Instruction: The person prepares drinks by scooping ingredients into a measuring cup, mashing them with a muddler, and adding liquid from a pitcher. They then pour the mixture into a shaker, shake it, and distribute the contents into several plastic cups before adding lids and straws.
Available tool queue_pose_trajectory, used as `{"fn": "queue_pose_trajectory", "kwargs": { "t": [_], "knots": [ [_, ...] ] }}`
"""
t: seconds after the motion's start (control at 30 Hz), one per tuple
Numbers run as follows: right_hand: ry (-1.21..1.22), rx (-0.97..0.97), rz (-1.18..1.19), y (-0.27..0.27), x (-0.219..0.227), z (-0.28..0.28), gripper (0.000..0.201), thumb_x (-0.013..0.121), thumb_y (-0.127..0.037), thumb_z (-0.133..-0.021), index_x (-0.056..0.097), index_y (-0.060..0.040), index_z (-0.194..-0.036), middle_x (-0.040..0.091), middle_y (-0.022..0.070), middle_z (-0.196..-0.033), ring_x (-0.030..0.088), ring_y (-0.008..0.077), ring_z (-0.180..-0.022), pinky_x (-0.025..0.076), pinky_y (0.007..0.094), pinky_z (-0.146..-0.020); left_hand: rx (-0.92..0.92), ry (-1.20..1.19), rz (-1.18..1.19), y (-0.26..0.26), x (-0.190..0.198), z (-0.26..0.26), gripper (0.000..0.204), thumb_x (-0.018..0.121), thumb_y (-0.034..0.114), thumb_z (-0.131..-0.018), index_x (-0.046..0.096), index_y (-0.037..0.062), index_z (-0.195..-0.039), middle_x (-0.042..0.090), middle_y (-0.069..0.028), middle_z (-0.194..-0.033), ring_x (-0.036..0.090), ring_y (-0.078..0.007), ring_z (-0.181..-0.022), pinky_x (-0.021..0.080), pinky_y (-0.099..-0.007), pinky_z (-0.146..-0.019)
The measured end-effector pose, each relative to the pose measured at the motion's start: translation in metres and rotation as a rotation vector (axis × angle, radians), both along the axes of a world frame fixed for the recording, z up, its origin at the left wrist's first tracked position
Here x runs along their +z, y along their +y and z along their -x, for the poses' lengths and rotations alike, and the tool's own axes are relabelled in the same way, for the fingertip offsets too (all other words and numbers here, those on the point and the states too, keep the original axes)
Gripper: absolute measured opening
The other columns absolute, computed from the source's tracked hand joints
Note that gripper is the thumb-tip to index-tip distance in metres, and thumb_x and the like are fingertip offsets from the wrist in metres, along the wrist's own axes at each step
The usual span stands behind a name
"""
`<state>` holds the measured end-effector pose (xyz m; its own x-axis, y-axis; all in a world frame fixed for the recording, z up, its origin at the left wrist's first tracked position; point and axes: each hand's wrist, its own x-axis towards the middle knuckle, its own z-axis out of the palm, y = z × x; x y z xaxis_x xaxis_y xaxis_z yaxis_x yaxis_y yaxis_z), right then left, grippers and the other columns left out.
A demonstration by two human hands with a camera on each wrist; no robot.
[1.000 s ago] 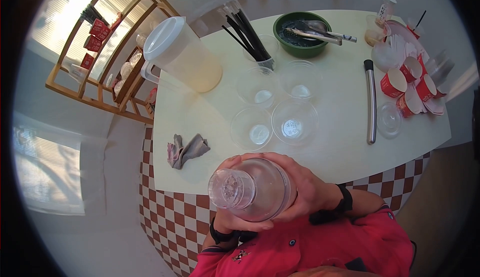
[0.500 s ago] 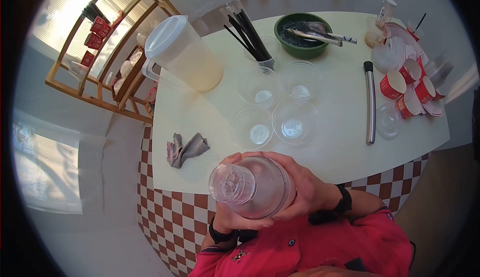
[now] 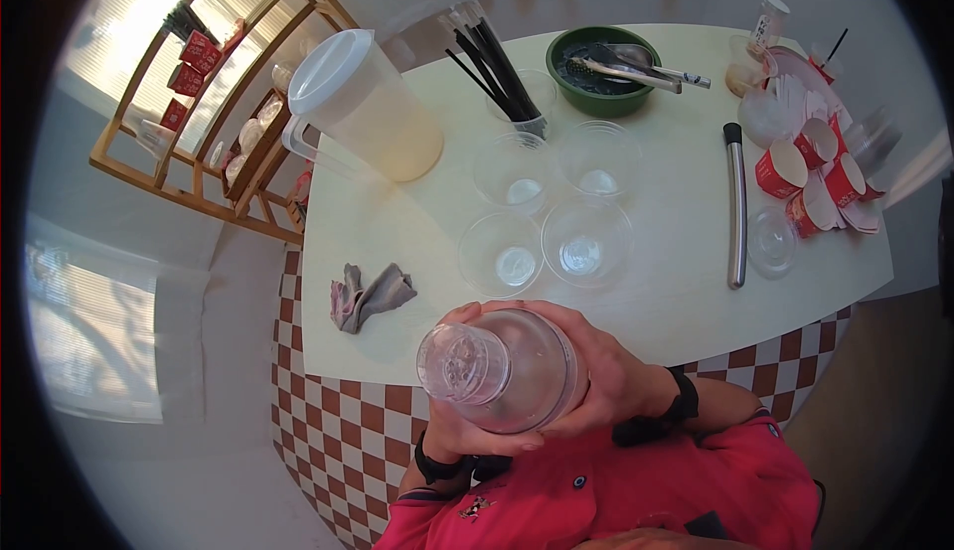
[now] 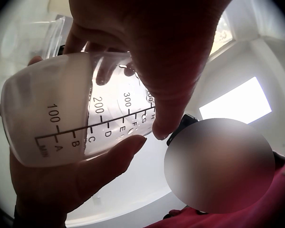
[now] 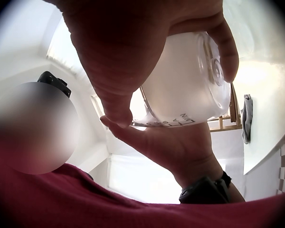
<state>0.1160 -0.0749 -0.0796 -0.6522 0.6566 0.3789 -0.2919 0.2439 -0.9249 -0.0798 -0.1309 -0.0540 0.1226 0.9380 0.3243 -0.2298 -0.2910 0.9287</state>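
Both hands grip a clear shaker (image 3: pixel 532 371) at the table's near edge, its narrower capped end tilted toward the left of the head view. My left hand (image 3: pixel 475 439) wraps its left and lower side, while my right hand (image 3: pixel 608 376) curls round the right side. In the left wrist view the shaker (image 4: pixel 76 109) shows a black printed scale and cloudy liquid at its wide end; the left hand (image 4: pixel 152 42) is above it. The right wrist view shows the right hand (image 5: pixel 128 52) round the shaker (image 5: pixel 180 80), with its base facing right.
Four clear cups (image 3: pixel 586 242) stand grouped mid-table. Behind are a lidded pitcher (image 3: pixel 368 113), black straws (image 3: pixel 497 73) and a green bowl (image 3: pixel 603 98) with utensils. A grey cloth (image 3: pixel 373 297) lies left; a metal rod (image 3: pixel 736 207) and red paper cups (image 3: pixel 782 168) are right.
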Motion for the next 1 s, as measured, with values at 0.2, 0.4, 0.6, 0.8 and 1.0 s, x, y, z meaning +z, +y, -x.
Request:
{"fn": "queue_pose_trajectory", "kwargs": {
  "t": [0.2, 0.4, 0.6, 0.8, 1.0],
  "knots": [
    [-0.003, 0.001, -0.004, -0.0005, 0.0004, -0.0002, 0.107, 0.091, -0.028, -0.07, 0.028, -0.0012, -0.152, 0.044, 0.0188, -0.146, 0.048, 0.0323, -0.134, 0.042, 0.0405, -0.109, 0.01, -0.021, 0.042, -0.004, 0.0005, -0.0005, 0.129, 0.102, 0.024, -0.049, 0.024, 0.0032, -0.15, 0.043, -0.0194, -0.146, 0.049, -0.0305, -0.132, 0.044, -0.0445, -0.108],
    [-0.002, 0.006, -0.011, -0.0006, 0.0019, -0.0002, 0.107, 0.091, -0.027, -0.069, 0.028, -0.0015, -0.152, 0.043, 0.0185, -0.148, 0.047, 0.0328, -0.135, 0.041, 0.0411, -0.11, 0.003, -0.035, 0.006, -0.0007, 0.001, -0.0024, 0.129, 0.102, 0.024, -0.049, 0.024, 0.0039, -0.15, 0.043, -0.0204, -0.145, 0.049, -0.0314, -0.132, 0.044, -0.0447, -0.108],
    [0.014, 0.011, -0.012, 0.0001, 0.0002, 0.0015, 0.107, 0.091, -0.026, -0.069, 0.028, -0.0025, -0.152, 0.042, 0.0182, -0.149, 0.047, 0.0331, -0.135, 0.04, 0.0416, -0.111, 0.004, -0.014, 0.011, -0.0017, -0.0007, -0.0007, 0.129, 0.102, 0.025, -0.049, 0.024, 0.0039, -0.15, 0.042, -0.0212, -0.146, 0.049, -0.0321, -0.132, 0.044, -0.0455, -0.108],
    [0.0, 0.001, -0.019, -0.0007, -0.0022, 0.0014, 0.109, 0.092, -0.027, -0.069, 0.027, -0.0021, -0.152, 0.042, 0.0186, -0.149, 0.046, 0.0327, -0.136, 0.04, 0.0415, -0.111, -0.001, -0.037, 0.0, -0.0001, -0.0007, -0.0021, 0.13, 0.102, 0.025, -0.049, 0.023, 0.0031, -0.15, 0.042, -0.0215, -0.146, 0.049, -0.0323, -0.132, 0.044, -0.046, -0.108],
    [0.001, 0.008, -0.013, 0.0008, -0.0043, 0.0017, 0.11, 0.092, -0.028, -0.069, 0.026, -0.0016, -0.152, 0.041, 0.0185, -0.15, 0.045, 0.0328, -0.137, 0.04, 0.0415, -0.111, 0.016, -0.017, 0.028, 0.0, -0.0014, -0.0016, 0.13, 0.101, 0.024, -0.049, 0.022, 0.0027, -0.151, 0.042, -0.0215, -0.146, 0.049, -0.0319, -0.132, 0.044, -0.0459, -0.108]
  ]
}}
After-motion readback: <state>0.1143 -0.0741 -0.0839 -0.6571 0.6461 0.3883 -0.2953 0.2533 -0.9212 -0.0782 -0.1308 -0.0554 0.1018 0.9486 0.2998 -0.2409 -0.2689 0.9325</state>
